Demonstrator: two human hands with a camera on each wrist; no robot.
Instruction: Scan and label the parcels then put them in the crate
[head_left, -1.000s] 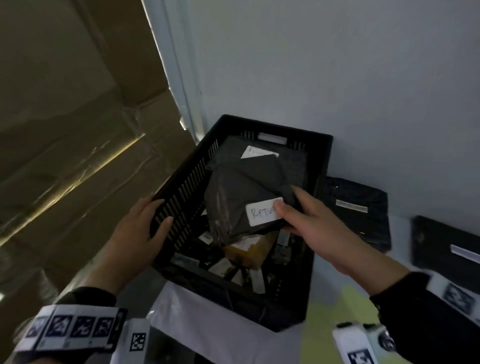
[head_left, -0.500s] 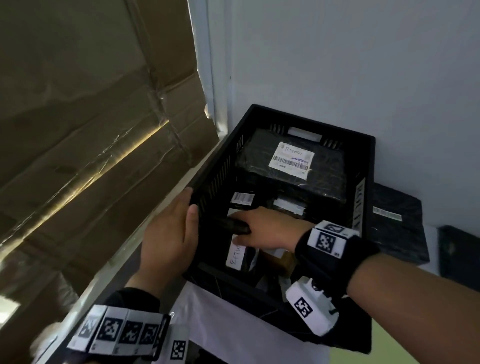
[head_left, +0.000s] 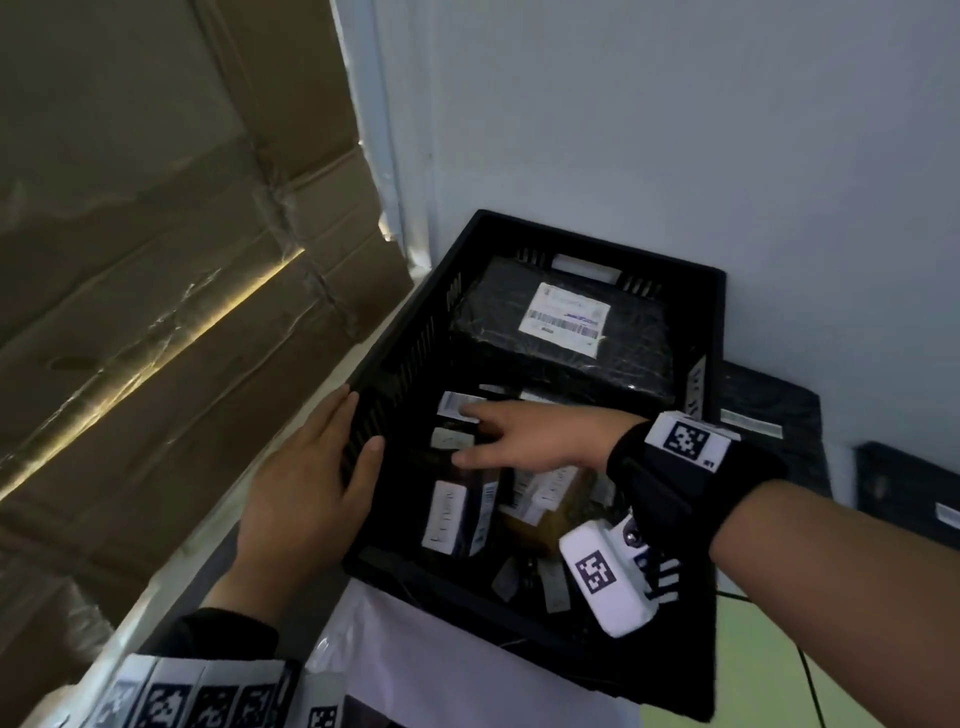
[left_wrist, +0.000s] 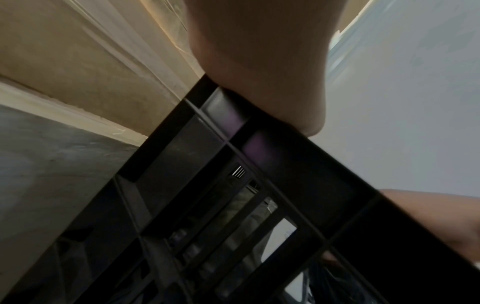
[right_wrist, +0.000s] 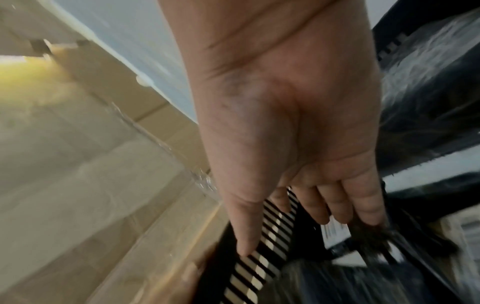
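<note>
The black slatted crate stands against the wall with several parcels in it. A large black parcel with a white barcode label lies at its far end. A small dark parcel with white labels stands near the left wall, beside a brown parcel. My left hand grips the crate's left wall, thumb inside and fingers outside; the left wrist view shows the palm on the crate rim. My right hand hovers inside the crate over the small parcels, fingers straight and holding nothing.
Two more black parcels lie on the table to the right of the crate. A white bag lies under the crate's near edge. Flattened cardboard leans on the left, and the pale wall is right behind the crate.
My right hand lowered the dark labelled parcel into the crate, let it go and now hovers open above it. The left hand stayed on the crate wall.
</note>
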